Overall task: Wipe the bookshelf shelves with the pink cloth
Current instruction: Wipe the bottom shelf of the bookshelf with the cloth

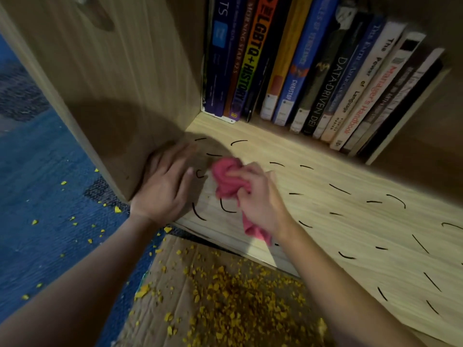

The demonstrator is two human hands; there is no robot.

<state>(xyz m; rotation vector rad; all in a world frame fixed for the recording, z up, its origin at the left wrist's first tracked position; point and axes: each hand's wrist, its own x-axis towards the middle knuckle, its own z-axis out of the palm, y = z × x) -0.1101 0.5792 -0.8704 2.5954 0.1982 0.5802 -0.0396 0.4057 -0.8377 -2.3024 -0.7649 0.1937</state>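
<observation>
I think I am in a library, or in the reading corner of an office or a school. In front of me is a wooden bookshelf (325, 171) with a row of books (313, 71) on history, data, language and management, and many spines carry a small white label (267, 106) at the bottom. The floor beside it is a blue patterned carpet (37, 196) of the hard-wearing kind.

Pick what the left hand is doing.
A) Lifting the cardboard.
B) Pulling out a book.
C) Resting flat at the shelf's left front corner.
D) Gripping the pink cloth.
C: the left hand lies with fingers straight on the shelf beside the side panel, while the right hand grips the pink cloth.
</observation>
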